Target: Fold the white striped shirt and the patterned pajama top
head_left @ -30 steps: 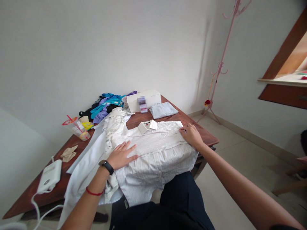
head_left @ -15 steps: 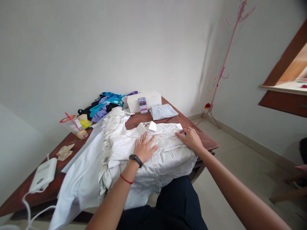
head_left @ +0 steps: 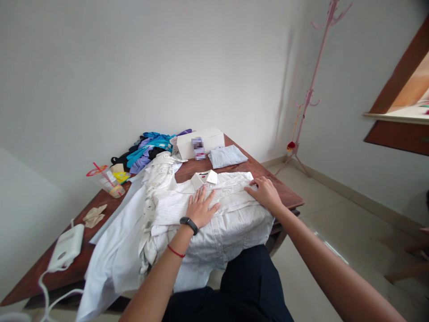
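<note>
A white striped shirt lies in front of me on the wooden table, its collar facing away and its lower part hanging over the near edge toward my lap. My left hand rests flat on the shirt below the collar, fingers spread, holding nothing. At the shirt's right edge is my right hand, its thumb and index finger apart and touching the folded cloth; its other fingers are partly hidden. A white garment with a dark print lies against the shirt's left side.
A plain white garment drapes off the table at left. Behind are piled clothes, a white box and a folded light-blue garment. A plastic cup and a corded white device stand left; a pink coat rack, right.
The camera view has shifted slightly. Both hands stay in nearly the same places on the shirt, and the shirt looks unchanged.
</note>
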Action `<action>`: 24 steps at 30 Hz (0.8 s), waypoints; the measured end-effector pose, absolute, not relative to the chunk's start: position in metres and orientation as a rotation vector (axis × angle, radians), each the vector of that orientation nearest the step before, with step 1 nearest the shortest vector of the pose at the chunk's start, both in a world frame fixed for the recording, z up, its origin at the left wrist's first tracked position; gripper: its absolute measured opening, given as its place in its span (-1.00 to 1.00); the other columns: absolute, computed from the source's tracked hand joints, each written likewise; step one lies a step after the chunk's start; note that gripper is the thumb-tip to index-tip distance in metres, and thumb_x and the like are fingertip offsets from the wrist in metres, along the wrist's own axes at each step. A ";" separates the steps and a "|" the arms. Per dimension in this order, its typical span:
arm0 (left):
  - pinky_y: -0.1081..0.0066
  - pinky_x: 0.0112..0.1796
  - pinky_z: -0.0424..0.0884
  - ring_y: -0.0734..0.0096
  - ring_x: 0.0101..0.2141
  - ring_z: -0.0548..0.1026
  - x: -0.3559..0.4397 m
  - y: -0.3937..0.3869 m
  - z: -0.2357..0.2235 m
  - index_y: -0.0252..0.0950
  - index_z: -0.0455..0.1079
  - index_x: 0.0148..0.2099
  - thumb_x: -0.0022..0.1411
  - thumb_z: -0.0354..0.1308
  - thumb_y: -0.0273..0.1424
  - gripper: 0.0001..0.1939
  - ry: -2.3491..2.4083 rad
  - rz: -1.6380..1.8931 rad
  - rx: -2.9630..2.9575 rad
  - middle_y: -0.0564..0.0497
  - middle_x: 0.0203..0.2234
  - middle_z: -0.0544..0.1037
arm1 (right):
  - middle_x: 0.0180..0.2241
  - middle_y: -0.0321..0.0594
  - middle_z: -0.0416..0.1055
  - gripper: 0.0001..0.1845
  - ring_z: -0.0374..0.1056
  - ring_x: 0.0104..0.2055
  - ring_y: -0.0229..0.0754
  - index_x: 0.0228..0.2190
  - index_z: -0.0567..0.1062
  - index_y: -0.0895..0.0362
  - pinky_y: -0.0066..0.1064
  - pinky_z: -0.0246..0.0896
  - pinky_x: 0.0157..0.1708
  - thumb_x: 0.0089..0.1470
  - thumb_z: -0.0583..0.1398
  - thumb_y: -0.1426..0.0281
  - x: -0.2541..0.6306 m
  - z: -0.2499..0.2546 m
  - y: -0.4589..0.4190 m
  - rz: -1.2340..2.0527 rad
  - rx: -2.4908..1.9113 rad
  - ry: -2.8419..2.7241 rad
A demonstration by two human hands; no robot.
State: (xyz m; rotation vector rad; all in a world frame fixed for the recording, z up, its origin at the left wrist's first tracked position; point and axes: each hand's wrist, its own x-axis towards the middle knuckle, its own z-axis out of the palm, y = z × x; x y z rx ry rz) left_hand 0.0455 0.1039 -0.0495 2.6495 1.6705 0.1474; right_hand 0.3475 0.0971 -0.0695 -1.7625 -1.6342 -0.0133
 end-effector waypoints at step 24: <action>-0.21 0.30 -0.07 -0.15 0.40 -0.01 0.045 0.096 -0.051 0.00 0.19 0.42 0.42 -0.01 0.00 -0.39 1.599 0.435 2.576 -0.09 0.45 0.02 | -0.31 -0.08 0.48 -0.64 0.39 -0.22 0.00 -0.34 0.61 0.12 -0.24 0.24 -0.12 0.09 0.22 0.08 0.349 -0.065 0.094 -0.003 -1.726 -1.673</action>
